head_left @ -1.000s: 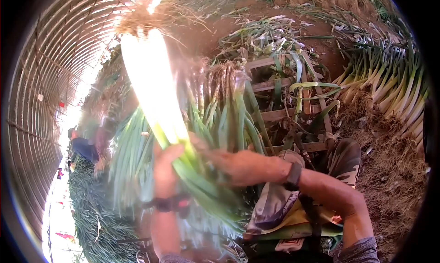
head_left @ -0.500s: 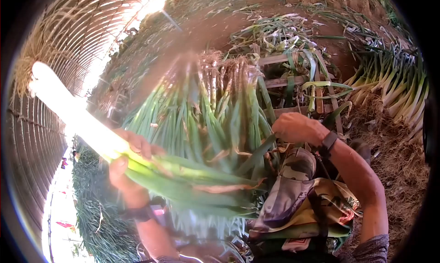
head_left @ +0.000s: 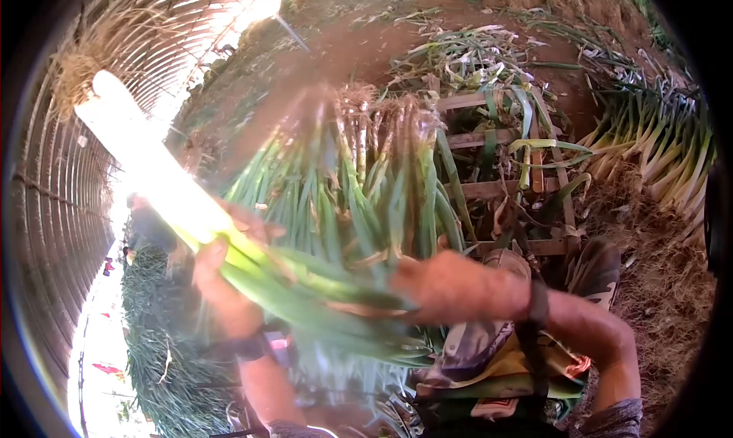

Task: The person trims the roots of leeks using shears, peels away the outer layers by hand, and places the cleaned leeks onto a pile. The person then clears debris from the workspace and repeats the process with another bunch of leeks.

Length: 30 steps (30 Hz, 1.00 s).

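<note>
My left hand [head_left: 221, 266] is wrapped round a thick green onion [head_left: 164, 174], where its white shank turns green. The root tuft [head_left: 80, 75] points to the upper left and the leaves hang to the lower right. A brownish dry strip runs along those leaves. My right hand [head_left: 450, 285], smeared by motion, is at the leaf ends beside that strip; its fingers are too blurred to read. Behind the held stalk lies a row of green onions [head_left: 366, 186], roots pointing away from me.
A slatted wooden rack [head_left: 477, 138] carries stripped leaves [head_left: 481, 56]. More green onions [head_left: 657, 132] lie at the right, roots toward me. A green leafy heap [head_left: 175, 331] is at lower left, beside the ribbed tunnel wall [head_left: 57, 224]. My camouflage-clad leg [head_left: 477, 342] is below.
My right hand has swung left from beside the rack to the leaves of the held green onion. The stalk's root end has shifted slightly right; my left hand keeps its grip.
</note>
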{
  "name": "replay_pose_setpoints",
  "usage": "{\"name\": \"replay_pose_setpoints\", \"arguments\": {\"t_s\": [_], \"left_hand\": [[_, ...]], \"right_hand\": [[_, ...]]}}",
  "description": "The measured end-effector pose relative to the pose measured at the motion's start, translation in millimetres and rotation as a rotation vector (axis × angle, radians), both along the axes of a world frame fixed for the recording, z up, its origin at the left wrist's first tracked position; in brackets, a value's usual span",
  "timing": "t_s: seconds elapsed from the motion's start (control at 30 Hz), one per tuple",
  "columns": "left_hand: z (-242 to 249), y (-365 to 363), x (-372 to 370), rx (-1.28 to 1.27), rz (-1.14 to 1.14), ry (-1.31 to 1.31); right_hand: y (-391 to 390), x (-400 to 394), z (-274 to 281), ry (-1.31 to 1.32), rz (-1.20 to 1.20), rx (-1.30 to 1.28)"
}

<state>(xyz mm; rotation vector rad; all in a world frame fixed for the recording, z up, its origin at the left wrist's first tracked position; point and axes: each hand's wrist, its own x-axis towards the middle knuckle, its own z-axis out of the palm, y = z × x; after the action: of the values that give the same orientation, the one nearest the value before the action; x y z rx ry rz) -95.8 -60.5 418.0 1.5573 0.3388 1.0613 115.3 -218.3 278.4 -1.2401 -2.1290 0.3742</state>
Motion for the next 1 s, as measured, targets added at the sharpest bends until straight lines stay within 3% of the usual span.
{"name": "replay_pose_setpoints", "arguments": {"t_s": [0.13, 0.2, 0.27, 0.33, 0.4, 0.5, 0.63, 0.67, 0.73, 0.83, 0.9, 0.93, 1.0], "left_hand": [[1, -7, 5, -0.090, -0.061, 0.014], [-1, -2, -1, -0.121, -0.095, 0.002], [-7, 0, -8, -0.144, -0.077, -0.026], [-15, 5, -15, -0.153, -0.074, -0.032], [-19, 6, -16, -0.167, -0.114, 0.000], [-15, -7, -4, -0.138, -0.010, 0.072], [-16, -7, 0, -0.123, 0.041, 0.066], [-17, -6, -2, -0.133, 0.051, 0.066], [-21, 1, -9, -0.153, 0.034, 0.057], [-25, 6, -14, -0.176, 0.055, 0.049], [-20, -1, -5, -0.186, 0.026, 0.071], [-18, -2, 1, -0.190, 0.011, 0.080], [-20, 0, 8, -0.161, 0.041, 0.098]], "right_hand": [[5, -37, -9, -0.209, -0.092, 0.214], [5, -22, -32, -0.256, -0.084, 0.247], [4, 20, -30, -0.172, -0.141, 0.051], [9, 57, -37, -0.387, -0.424, 0.163], [12, 82, -18, -0.304, -0.610, 0.187], [14, 100, -10, -0.280, -0.621, 0.344], [11, 143, -34, -0.308, -0.777, 0.076], [9, 149, -33, -0.298, -0.907, -0.121], [3, 182, -69, -0.411, -1.026, 0.042], [-8, 197, -71, -0.584, -1.016, 0.038], [-1, 152, -30, -0.615, -0.889, -0.139], [4, 129, -21, -0.489, -0.740, -0.179], [1, 77, 5, -0.203, -0.313, 0.103]]}}
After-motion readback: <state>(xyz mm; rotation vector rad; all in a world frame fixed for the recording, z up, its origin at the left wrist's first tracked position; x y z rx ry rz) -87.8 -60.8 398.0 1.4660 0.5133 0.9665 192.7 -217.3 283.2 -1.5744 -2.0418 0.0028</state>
